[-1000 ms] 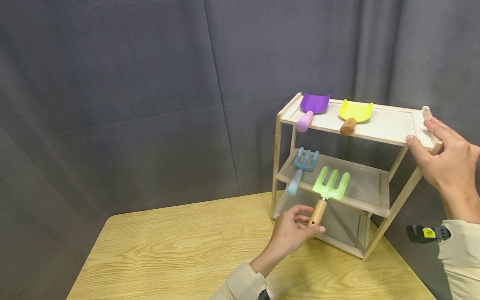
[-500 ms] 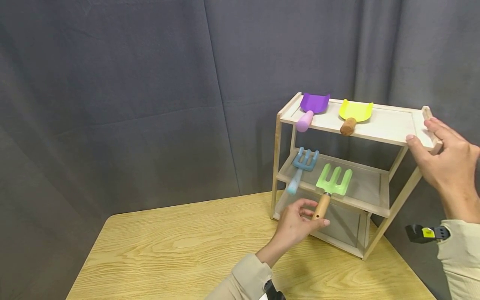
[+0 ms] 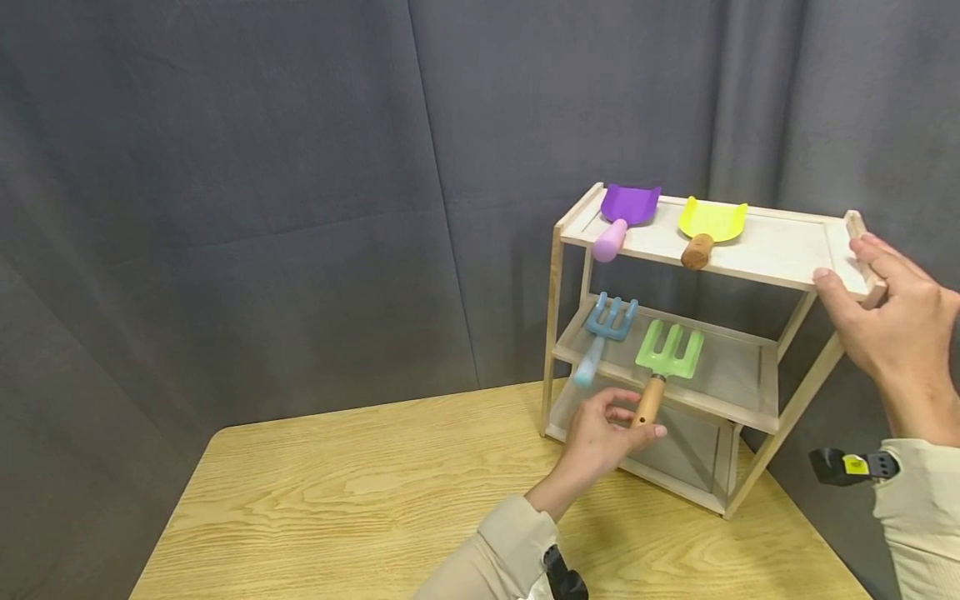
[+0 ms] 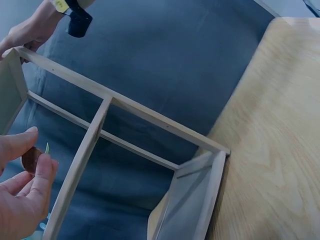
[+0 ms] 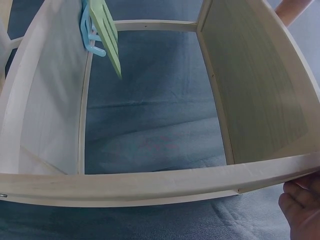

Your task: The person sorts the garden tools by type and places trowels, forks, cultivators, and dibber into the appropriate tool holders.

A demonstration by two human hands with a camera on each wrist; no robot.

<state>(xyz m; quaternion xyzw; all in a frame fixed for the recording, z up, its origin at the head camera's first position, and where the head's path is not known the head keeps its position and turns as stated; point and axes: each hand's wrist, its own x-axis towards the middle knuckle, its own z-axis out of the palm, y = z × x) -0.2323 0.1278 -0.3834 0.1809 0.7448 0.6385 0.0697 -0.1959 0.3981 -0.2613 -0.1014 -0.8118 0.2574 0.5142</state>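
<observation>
In the head view my left hand [image 3: 600, 432] pinches the wooden handle of a green toy garden fork [image 3: 670, 350], its tines pointing away over the middle shelf. The left wrist view shows the handle's end [image 4: 31, 160] between thumb and fingers. To the fork's left, a blue toy garden fork [image 3: 611, 321] lies on that shelf, its handle sticking out past the front edge. My right hand [image 3: 903, 308] holds the right end of the wooden shelf rack [image 3: 795, 252], thumb on the top board. In the right wrist view the green fork [image 5: 106, 37] hangs beside the blue one.
On the top board lie a purple shovel [image 3: 630, 205] with a pink handle and a yellow shovel [image 3: 712, 221] with a brown handle. The rack's lower shelf [image 3: 686, 454] sits just above the wooden table [image 3: 337, 492]. Grey curtains [image 3: 300, 208] hang behind.
My left hand has moved forward and slightly right, carrying the green fork farther over the middle shelf. The right hand stays on the rack's end.
</observation>
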